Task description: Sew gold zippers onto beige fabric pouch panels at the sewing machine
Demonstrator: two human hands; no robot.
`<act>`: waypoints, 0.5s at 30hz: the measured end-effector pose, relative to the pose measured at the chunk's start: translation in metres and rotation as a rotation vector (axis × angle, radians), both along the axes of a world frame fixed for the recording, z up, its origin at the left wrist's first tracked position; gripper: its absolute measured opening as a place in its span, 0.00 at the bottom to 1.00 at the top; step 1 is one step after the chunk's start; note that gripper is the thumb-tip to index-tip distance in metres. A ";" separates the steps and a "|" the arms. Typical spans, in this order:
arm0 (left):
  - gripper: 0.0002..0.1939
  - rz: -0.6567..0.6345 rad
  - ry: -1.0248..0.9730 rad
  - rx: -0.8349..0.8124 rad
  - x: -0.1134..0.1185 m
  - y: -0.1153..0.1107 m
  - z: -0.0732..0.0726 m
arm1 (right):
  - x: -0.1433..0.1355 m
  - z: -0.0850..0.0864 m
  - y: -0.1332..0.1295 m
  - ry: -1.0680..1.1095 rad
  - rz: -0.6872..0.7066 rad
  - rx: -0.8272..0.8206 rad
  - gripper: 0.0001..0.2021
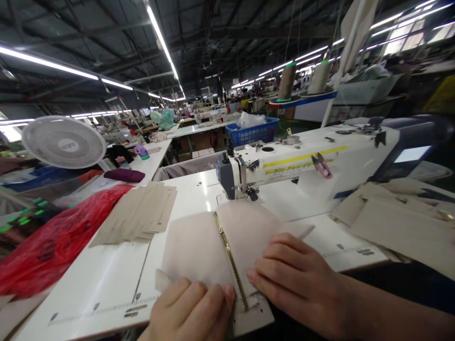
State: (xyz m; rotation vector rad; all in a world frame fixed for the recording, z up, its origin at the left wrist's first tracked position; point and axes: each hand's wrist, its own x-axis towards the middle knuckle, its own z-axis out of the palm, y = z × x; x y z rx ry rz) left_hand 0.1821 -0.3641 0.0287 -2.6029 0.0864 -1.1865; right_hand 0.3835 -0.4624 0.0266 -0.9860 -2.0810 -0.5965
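A beige fabric piece [194, 244] with a gold metal zipper [231, 258] down its middle lies on the white sewing table, its far edge by the needle area of the sewing machine [298, 166]. The zipper's slider sits near the far end. My left hand [192, 310] grips the near left edge of the fabric, fingers curled, thumb close to the zipper. On the right side of the zipper, my right hand [295, 279] has its fingers bent and pressed together on the fabric's edge. The undersides of both grips are hidden.
Stacked beige panels [138, 213] lie on the left, beside a red plastic bag [67, 232]. More beige pieces [401, 218] sit at the right. A white fan [64, 142], thread cones [287, 83] and a blue basket [252, 131] stand beyond. Snips [322, 166] rest against the machine.
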 end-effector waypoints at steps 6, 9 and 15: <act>0.09 0.059 0.213 -0.132 -0.006 0.003 -0.092 | -0.007 -0.094 0.008 -0.120 -0.064 -0.121 0.13; 0.13 0.118 0.264 -0.222 -0.017 -0.003 -0.108 | -0.008 -0.106 0.000 -0.070 -0.121 -0.220 0.13; 0.12 0.105 0.245 -0.317 -0.025 -0.002 -0.109 | -0.006 -0.106 -0.010 -0.029 -0.145 -0.272 0.13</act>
